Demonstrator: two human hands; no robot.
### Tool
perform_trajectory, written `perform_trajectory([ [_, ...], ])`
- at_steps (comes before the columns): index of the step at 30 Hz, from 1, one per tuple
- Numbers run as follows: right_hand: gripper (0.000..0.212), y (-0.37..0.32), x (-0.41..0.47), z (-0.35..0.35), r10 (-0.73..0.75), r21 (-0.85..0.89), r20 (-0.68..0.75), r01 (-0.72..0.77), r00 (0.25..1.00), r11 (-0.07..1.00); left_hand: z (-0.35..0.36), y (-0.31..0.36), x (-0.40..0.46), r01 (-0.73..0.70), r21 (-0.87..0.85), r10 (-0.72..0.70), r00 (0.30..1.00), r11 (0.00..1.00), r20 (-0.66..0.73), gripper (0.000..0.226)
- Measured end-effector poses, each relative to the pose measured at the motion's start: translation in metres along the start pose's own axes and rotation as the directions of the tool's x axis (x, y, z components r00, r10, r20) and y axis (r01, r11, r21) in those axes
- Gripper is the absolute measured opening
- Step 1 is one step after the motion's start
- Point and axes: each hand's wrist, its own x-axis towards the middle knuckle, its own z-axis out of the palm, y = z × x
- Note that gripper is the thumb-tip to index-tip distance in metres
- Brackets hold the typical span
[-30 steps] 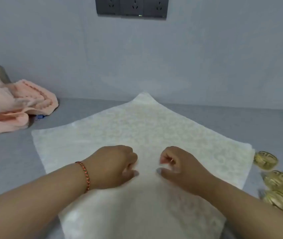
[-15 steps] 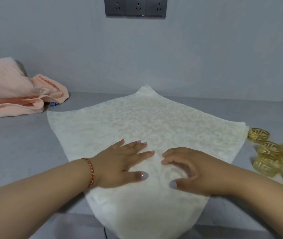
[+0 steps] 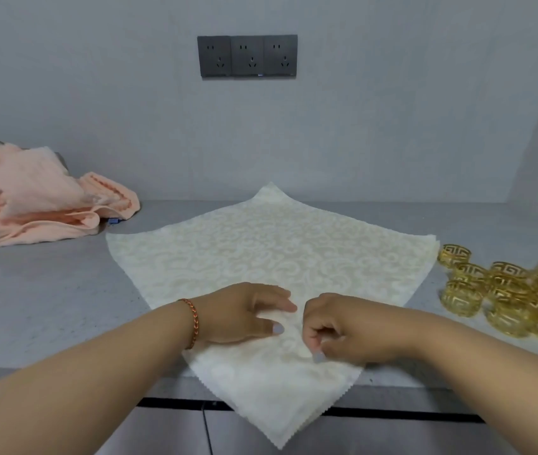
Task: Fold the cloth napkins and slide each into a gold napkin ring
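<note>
While spread cornerwise, cream damask napkin (image 3: 261,254), seemingly pinked edges.

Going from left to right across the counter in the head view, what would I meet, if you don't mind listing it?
Peach towel → cream napkin, with the left hand and then the right hand on it → cluster of gold napkin rings.

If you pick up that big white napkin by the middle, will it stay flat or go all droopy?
Probably droopy. The napkin is thin cloth, and its near corner already hangs limp over the counter edge. It bunches under the right hand, so it is likely soft and light. It might also slide easily on the smooth counter.
</note>
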Motion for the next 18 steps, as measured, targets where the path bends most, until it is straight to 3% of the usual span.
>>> perform_trajectory([
  [4,0.019,0.004,0.008,-0.002,0.107,0.195,0.054,-0.116,0.993,0.974,-0.011,0.001,-0.019,0.015,-0.297,-0.014,1.000,0.955,0.007,0.025],
  [8,0.023,0.005,0.013,-0.010,0.185,0.388,0.090,-0.206,0.979,0.898,-0.018,-0.003,-0.033,-0.009,-0.398,0.018,1.000,0.918,0.018,0.039],
  [11,0.022,0.007,0.019,-0.012,0.232,0.440,0.087,-0.246,0.969,0.863,-0.020,-0.011,-0.034,0.004,-0.484,0.018,0.999,0.875,0.040,0.038],
  [15,0.027,0.011,0.027,-0.012,0.286,0.430,0.049,-0.279,0.957,0.859,-0.015,-0.012,-0.027,0.004,-0.411,0.012,0.999,0.911,0.035,0.013],
  [18,0.027,0.012,0.027,-0.011,0.307,0.490,0.045,-0.289,0.951,0.822,-0.014,-0.012,-0.022,0.031,-0.402,-0.019,0.999,0.915,0.035,0.022],
])
